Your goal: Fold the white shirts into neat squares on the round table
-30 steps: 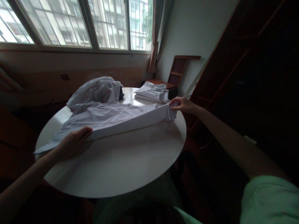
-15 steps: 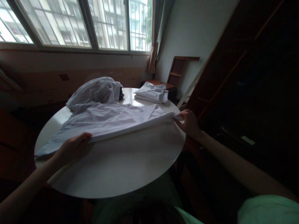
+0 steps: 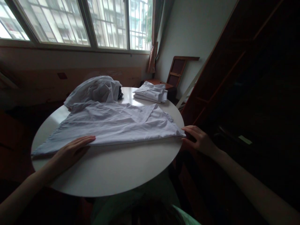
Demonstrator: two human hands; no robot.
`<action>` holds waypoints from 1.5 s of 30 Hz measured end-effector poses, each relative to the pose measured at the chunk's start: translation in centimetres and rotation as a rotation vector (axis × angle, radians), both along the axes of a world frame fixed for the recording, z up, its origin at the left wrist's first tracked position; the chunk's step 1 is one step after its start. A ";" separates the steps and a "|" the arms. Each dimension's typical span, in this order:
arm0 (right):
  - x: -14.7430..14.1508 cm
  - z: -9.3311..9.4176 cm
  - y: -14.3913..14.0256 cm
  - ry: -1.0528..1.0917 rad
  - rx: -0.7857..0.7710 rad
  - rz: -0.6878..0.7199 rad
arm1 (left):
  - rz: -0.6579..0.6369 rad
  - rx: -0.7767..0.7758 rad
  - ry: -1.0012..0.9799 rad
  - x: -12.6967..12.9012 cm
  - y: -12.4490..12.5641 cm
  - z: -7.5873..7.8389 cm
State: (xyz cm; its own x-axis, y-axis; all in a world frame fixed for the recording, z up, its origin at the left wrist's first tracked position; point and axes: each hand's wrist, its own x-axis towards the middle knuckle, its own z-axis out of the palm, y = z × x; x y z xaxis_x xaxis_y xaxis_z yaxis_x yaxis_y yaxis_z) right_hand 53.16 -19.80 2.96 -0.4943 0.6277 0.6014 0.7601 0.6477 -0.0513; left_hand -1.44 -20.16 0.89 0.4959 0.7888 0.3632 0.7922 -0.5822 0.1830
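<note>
A white garment (image 3: 117, 122), perhaps a shirt, lies spread across the round white table (image 3: 122, 172) with its long near edge fairly straight. My left hand (image 3: 75, 148) rests on that edge toward the left, fingers stretched out flat on the fabric. At the garment's right corner, by the table's rim, is my right hand (image 3: 198, 139). Its thumb and fingers are apart around the corner's tip, and the grip looks loose.
Behind the garment sits a translucent plastic bag (image 3: 93, 89) with dark cloth showing at its mouth. A stack of folded white clothes (image 3: 151, 92) lies at the table's far right. Beyond stand a barred window (image 3: 107, 25) and a wooden chair (image 3: 175, 70).
The near edge, lifted and bunched before, now lies flat on the table. My right hand has moved down and nearer with its fingers spread. My left hand has flattened onto the fabric.
</note>
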 end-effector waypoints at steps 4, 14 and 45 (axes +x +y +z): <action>-0.5 -1.0 0.6 -0.093 -0.011 0.092 | -0.016 -0.045 0.023 -0.4 -0.3 0.3; -2.7 1.0 1.8 0.055 -0.125 -0.040 | 0.000 -0.005 0.053 -0.5 -0.4 -0.2; 0.9 2.1 13.5 0.274 -0.850 -0.069 | 0.610 -0.359 -0.133 -3.8 2.7 3.5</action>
State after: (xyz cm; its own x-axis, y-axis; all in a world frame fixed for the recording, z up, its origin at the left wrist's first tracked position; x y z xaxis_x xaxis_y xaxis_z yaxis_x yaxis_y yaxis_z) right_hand 54.07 -6.33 5.10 -0.3467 0.9379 0.0114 0.6864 0.2620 -0.6784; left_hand -5.22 -17.50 4.34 -0.1016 0.9933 0.0558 0.9147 0.0712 0.3978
